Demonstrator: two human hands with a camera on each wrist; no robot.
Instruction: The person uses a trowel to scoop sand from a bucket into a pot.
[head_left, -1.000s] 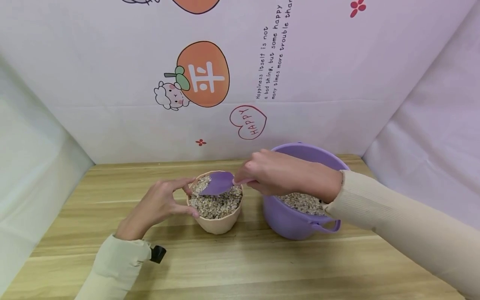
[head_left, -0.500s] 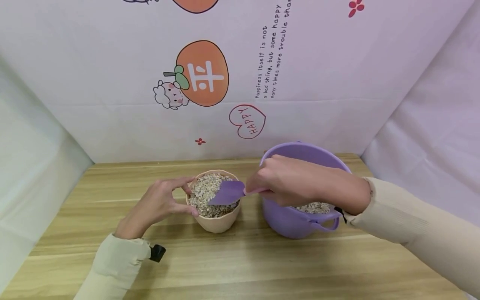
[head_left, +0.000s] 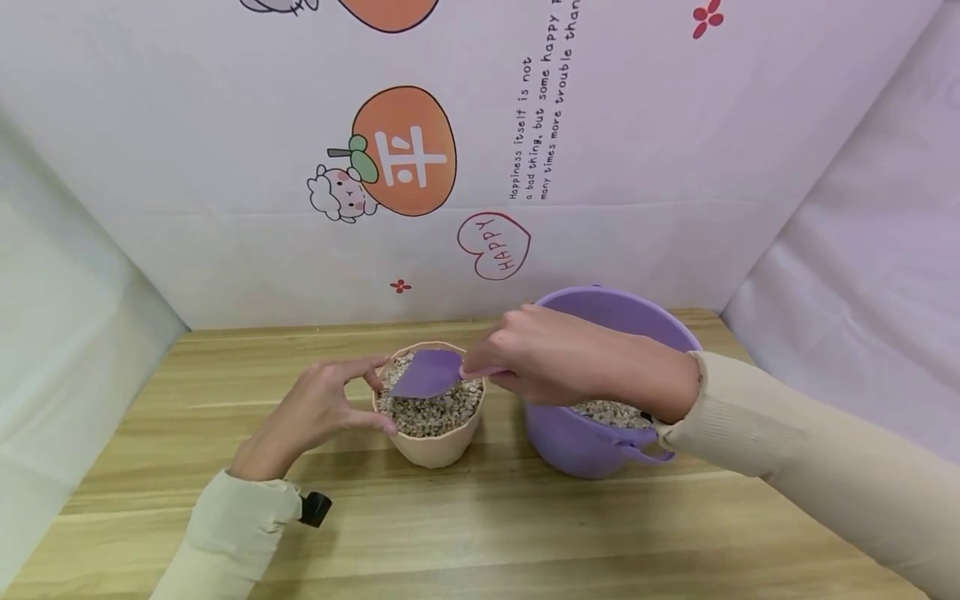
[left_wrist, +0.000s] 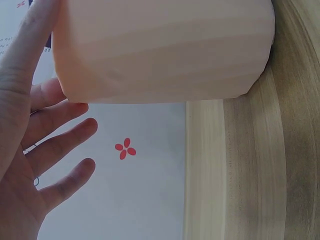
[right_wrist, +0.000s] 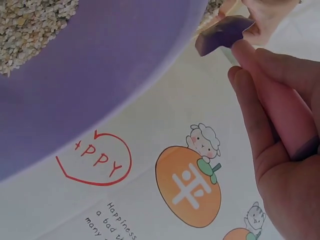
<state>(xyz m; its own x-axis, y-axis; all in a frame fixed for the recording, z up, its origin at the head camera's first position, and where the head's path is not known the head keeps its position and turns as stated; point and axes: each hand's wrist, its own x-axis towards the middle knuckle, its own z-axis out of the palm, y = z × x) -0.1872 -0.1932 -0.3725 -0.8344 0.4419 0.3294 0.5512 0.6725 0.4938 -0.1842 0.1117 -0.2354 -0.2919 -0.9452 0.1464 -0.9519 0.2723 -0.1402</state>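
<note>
In the head view my left hand (head_left: 311, 417) holds the rim of a peach-coloured plant pot (head_left: 433, 452) at its left, thumb and index finger spread around it. Pale grit (head_left: 442, 417) fills the pot nearly to its rim. The other left fingers hang beside the pot in the left wrist view. My right hand (head_left: 558, 358) grips the pink handle (right_wrist: 282, 102) of a small purple hand shovel (head_left: 427, 373). Its blade lies over the grit, back side up; whether it touches the grit is hard to tell.
Right of the pot stands a purple bucket (head_left: 577, 450) with a side handle, holding more pale grit (head_left: 611, 413); my right forearm crosses above it. A wooden table (head_left: 450, 542) lies under both. A printed white cloth (head_left: 637, 150) hangs behind.
The shovel went right and nearer to me across the pot, then back left and away. The grit surface has shifted. My left hand and the pot stayed nearly still.
</note>
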